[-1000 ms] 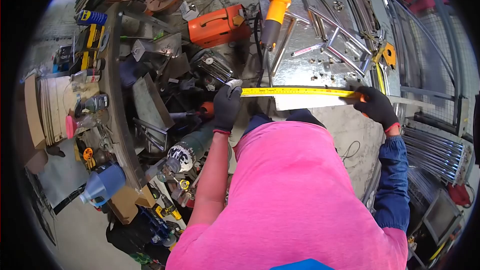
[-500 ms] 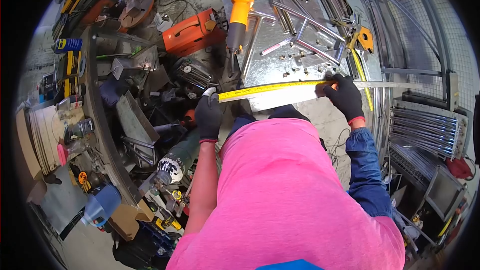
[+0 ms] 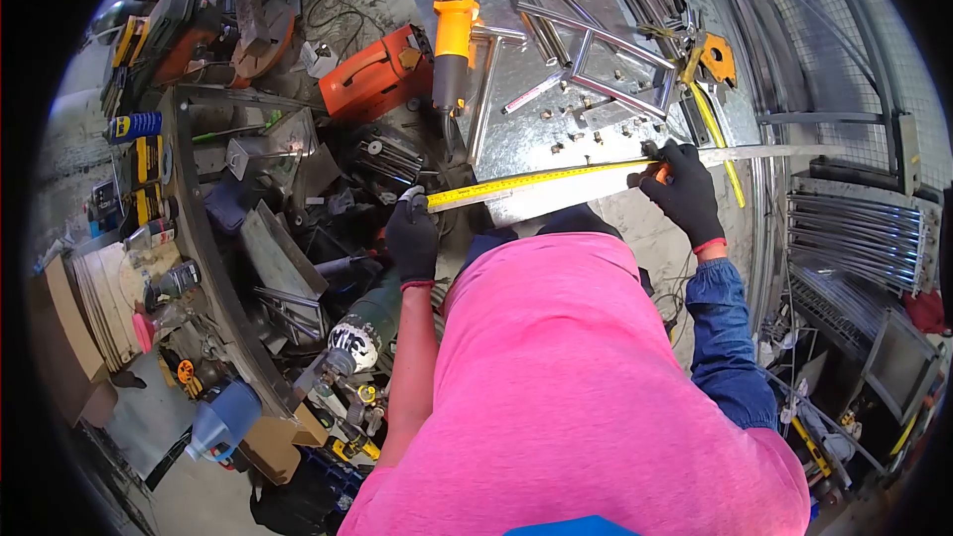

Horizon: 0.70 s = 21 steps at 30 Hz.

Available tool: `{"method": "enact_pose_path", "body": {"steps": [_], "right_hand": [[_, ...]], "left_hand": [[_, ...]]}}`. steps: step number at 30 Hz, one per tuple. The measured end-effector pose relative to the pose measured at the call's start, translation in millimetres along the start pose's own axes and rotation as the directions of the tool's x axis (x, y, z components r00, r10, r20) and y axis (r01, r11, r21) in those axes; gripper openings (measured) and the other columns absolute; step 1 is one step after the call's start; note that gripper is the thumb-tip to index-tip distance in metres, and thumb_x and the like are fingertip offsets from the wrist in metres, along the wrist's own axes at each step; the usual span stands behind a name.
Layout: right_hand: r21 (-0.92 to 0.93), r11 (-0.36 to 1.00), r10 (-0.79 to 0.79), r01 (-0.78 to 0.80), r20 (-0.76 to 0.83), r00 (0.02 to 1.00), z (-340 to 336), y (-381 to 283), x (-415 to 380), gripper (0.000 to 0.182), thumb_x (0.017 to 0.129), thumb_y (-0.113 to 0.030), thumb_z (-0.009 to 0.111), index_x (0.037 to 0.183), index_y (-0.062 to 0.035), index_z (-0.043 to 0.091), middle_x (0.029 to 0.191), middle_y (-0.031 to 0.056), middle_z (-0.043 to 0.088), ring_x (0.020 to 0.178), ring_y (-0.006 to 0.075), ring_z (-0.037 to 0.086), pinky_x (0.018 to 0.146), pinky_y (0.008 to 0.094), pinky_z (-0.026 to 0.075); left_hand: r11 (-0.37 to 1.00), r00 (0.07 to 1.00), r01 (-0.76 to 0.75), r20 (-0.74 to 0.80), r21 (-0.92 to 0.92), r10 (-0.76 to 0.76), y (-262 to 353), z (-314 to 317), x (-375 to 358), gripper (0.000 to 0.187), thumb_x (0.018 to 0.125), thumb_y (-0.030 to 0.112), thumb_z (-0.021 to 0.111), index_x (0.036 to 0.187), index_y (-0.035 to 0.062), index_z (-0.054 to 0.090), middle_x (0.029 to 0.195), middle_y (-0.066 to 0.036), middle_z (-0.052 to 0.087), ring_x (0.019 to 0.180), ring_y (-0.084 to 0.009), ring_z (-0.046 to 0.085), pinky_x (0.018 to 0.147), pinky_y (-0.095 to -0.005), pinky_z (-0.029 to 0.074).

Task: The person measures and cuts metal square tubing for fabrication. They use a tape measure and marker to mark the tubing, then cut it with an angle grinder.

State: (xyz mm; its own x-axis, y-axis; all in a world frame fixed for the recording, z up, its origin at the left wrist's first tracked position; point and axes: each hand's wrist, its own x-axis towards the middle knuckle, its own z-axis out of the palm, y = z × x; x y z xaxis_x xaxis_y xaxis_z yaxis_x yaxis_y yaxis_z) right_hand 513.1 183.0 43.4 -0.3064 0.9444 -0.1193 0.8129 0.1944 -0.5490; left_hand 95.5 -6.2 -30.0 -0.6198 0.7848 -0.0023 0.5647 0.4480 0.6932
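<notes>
A yellow tape measure (image 3: 536,180) is stretched between my two gloved hands, along a long flat metal strip (image 3: 769,152). My left hand (image 3: 412,238), in a dark glove, is closed on the left end of the tape and strip. My right hand (image 3: 682,194), also gloved, is closed around the orange and black tape case at the other end, its fingers partly hiding the case. Small metal pieces (image 3: 588,139) lie scattered on the metal tabletop (image 3: 511,149) just beyond the tape.
An angle grinder (image 3: 453,50) lies on the table beside welded metal tubes (image 3: 625,45). An orange square tool (image 3: 716,59) lies at the right. A red metal case (image 3: 372,72) stands left of the table. Metal racks rise at the right; cluttered shelves and a gas cylinder (image 3: 362,333) are at the left.
The view has shifted slightly, so the table and grinder appear further left. My left hand sits a little lower in view; both hands keep hold of the tape.
</notes>
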Motion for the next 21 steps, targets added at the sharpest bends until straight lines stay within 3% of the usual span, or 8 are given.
{"method": "enact_pose_path", "body": {"steps": [4,8,17,21], "right_hand": [[0.016,0.998,-0.054,0.055,-0.063,0.997,3.0,1.7,-2.1,0.05,0.078,-0.041,0.095,0.097,-0.0037,0.067,0.096,0.0155,0.064,0.082,0.035,0.071,0.072,0.047,0.057],[0.002,0.998,-0.056,0.056,-0.046,0.997,3.9,6.3,-1.5,0.049,0.079,-0.041,0.094,0.099,-0.0042,0.069,0.097,0.0154,0.065,0.081,0.0347,0.071,0.071,0.0461,0.057],[0.015,0.998,-0.069,0.069,-0.028,0.997,2.3,11.0,-0.5,0.047,0.078,-0.038,0.093,0.103,-0.005,0.069,0.096,0.0154,0.064,0.081,0.0355,0.071,0.071,0.0475,0.057],[0.069,0.993,-0.095,0.091,0.065,0.993,-12.1,5.1,-1.7,0.059,0.076,-0.03,0.091,0.127,-0.0085,0.07,0.099,0.0147,0.064,0.086,0.0362,0.07,0.076,0.0475,0.057]], "left_hand": [[0.998,0.998,0.064,0.005,-0.027,-0.064,4.1,0.7,-1.7,0.03,0.111,0.024,0.062,0.123,0.0018,0.078,0.11,-0.019,0.082,0.101,-0.0314,0.079,0.088,-0.0393,0.059],[0.999,1.0,-0.004,-0.016,0.038,0.004,1.2,0.8,-1.9,0.03,0.112,0.025,0.063,0.123,0.0027,0.078,0.11,-0.019,0.081,0.102,-0.0325,0.079,0.088,-0.0399,0.06],[0.999,0.999,0.039,-0.003,0.005,-0.039,-3.5,1.5,-3.1,0.028,0.111,0.025,0.063,0.122,0.0041,0.079,0.11,-0.017,0.081,0.102,-0.0324,0.079,0.09,-0.0398,0.059],[0.999,0.999,0.037,0.007,-0.021,-0.037,-6.9,-7.7,4.4,0.027,0.111,0.019,0.062,0.126,0.0033,0.079,0.11,-0.014,0.081,0.104,-0.0241,0.077,0.094,-0.038,0.058]]}}
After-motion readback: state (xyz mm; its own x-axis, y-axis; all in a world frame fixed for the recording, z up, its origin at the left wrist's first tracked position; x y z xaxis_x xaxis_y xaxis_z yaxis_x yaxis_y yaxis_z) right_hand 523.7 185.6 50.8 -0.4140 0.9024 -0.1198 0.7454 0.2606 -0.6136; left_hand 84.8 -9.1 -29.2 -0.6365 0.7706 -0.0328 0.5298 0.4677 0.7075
